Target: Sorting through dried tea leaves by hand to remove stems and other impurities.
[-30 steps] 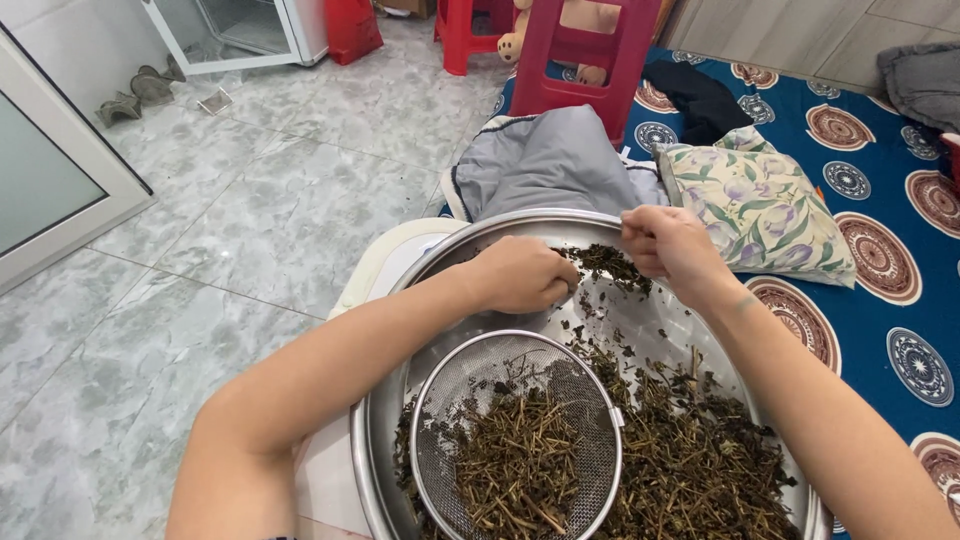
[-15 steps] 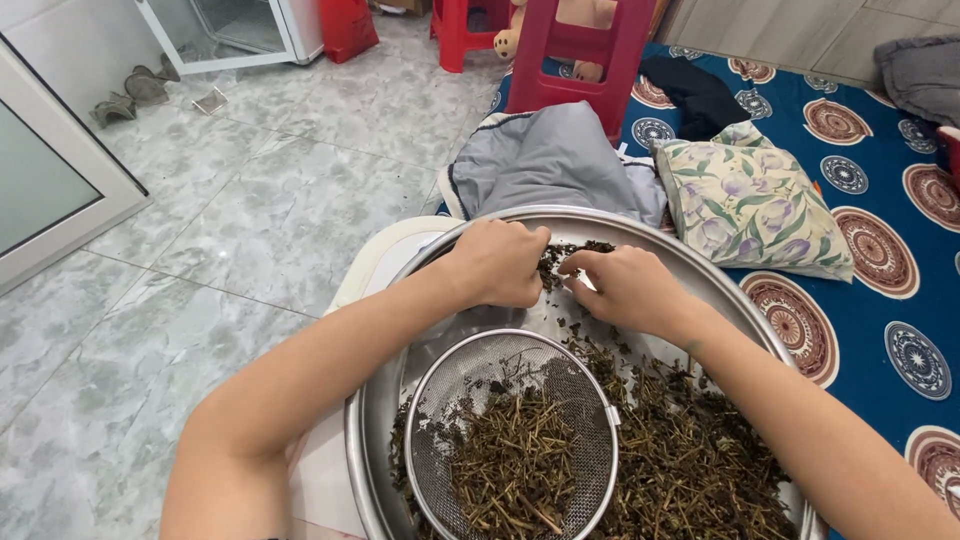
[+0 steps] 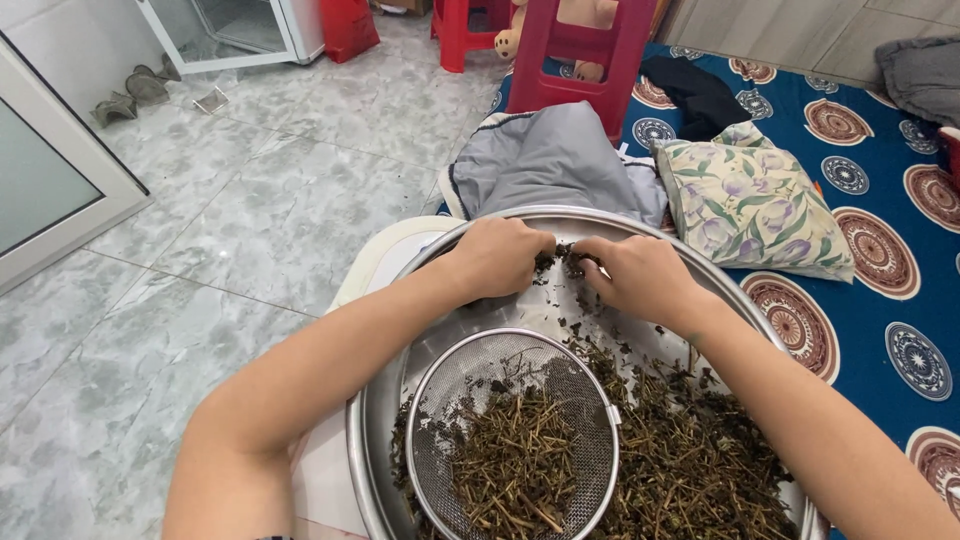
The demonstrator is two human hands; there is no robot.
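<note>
Grey marbled floor tiles (image 3: 200, 230), with a blue patterned mat (image 3: 900, 330) to the right; one view only, from the head camera, looking down

Item: wide steel basin (image 3: 385, 420), set on the floor by the mat's edge. Contents: dried herbs (image 3: 690, 470), dark brown-green, brittle twiggy stalks mixed with crumbled leaf, heaped mostly in the near and right part. Far part of the basin shows bare metal with only scattered crumbs

Item: round mesh sieve (image 3: 460, 385), resting inside the basin at its near-left side. Holds a heap of bare stalks (image 3: 515, 465), paler and straighter than the loose heap beside it

Left hand (image 3: 497, 255): at the far rim of the basin, fingers curled shut on a small clump of herbs (image 3: 560, 258). Right hand (image 3: 640, 275): just beside it, fingers likewise pinched on the same clump; both hands meet at it, nearly touching

Progress, as judged: sorting partly done. A fair share of stalks lies in the sieve; the larger loose heap is untouched

Surroundings: grey cushion (image 3: 550, 160) and floral pillow (image 3: 750, 200) just past the basin; red plastic chair (image 3: 580, 50) beyond; glass door (image 3: 60, 180) at left
</note>
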